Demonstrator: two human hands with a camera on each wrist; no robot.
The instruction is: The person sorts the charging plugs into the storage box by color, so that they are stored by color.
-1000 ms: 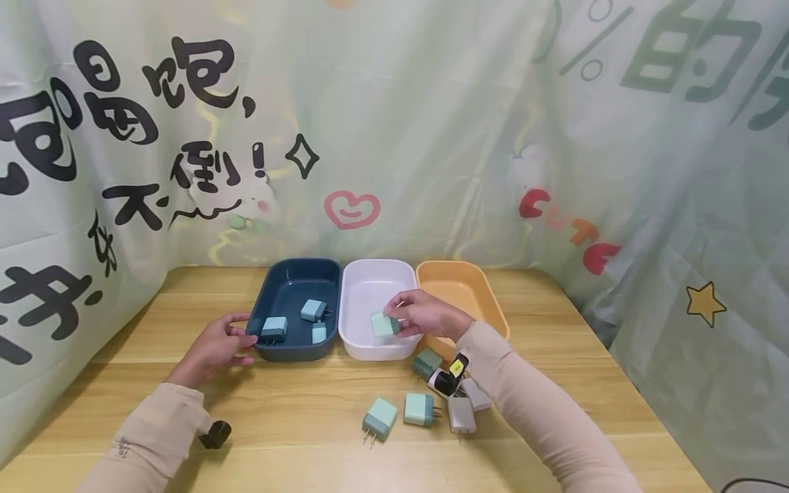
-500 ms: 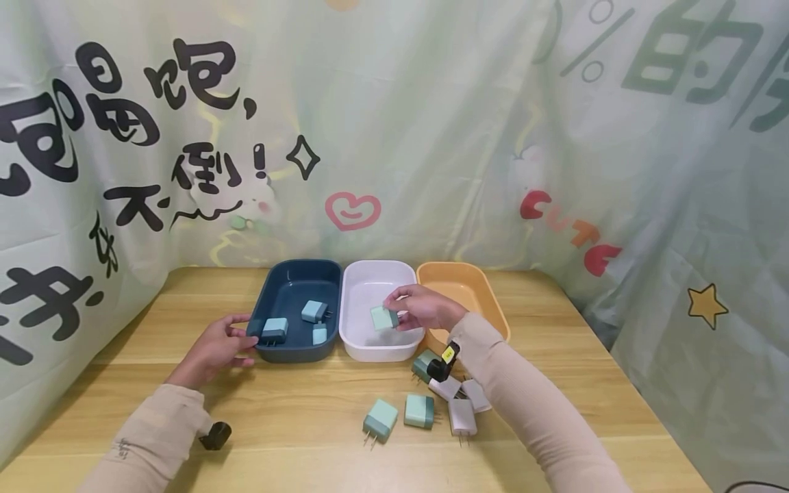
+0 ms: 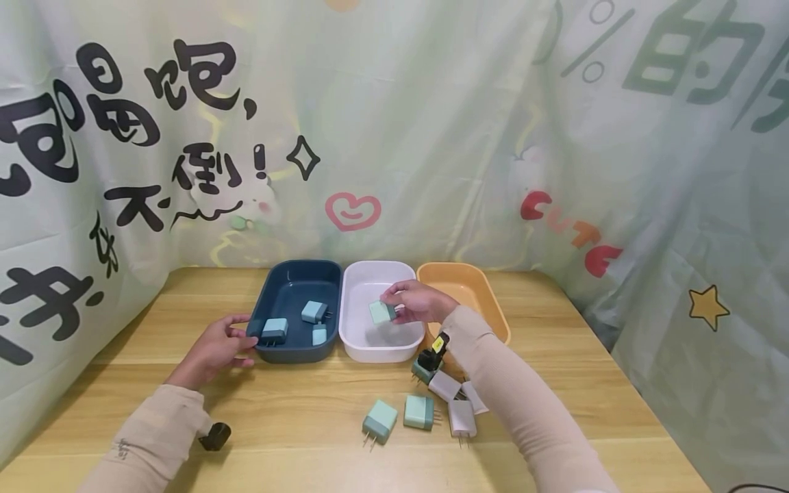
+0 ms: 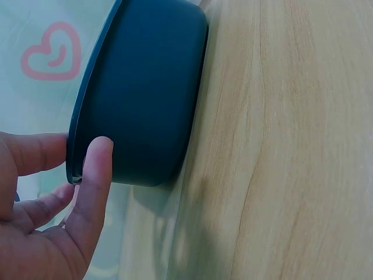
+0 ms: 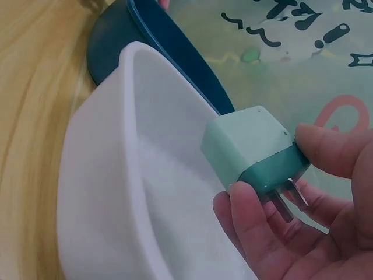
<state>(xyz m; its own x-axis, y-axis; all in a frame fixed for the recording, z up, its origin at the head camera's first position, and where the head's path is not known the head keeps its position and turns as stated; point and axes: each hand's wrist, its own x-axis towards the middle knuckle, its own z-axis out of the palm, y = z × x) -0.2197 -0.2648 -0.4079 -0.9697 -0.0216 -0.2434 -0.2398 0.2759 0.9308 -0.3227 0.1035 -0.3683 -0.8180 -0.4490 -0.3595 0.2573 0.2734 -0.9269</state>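
Observation:
My right hand (image 3: 422, 301) pinches a mint-green plug charger (image 3: 382, 313) above the white tray (image 3: 351, 346). In the right wrist view, the charger (image 5: 250, 140) has its metal prongs towards the palm, with thumb and fingertips on its darker end. My left hand (image 3: 216, 348) grips the near-left corner of the navy tray (image 3: 296, 355). The left wrist view has the fingers (image 4: 96, 175) on either side of that tray's rim. Inside the navy tray lie a charger (image 3: 274, 330), another charger (image 3: 314, 311) and a small charger piece (image 3: 319, 334).
An orange tray (image 3: 462, 274) stands right of the white one, partly behind my right hand. Before the trays lie two mint chargers (image 3: 379, 420) (image 3: 419, 412), a darker green charger (image 3: 422, 370) and several white chargers (image 3: 462, 418). A printed curtain (image 3: 431, 137) hangs behind the wooden table (image 3: 296, 424).
My right hand, with the charger in it, has moved slightly farther back over the white tray. The left hand stays at the navy tray's corner.

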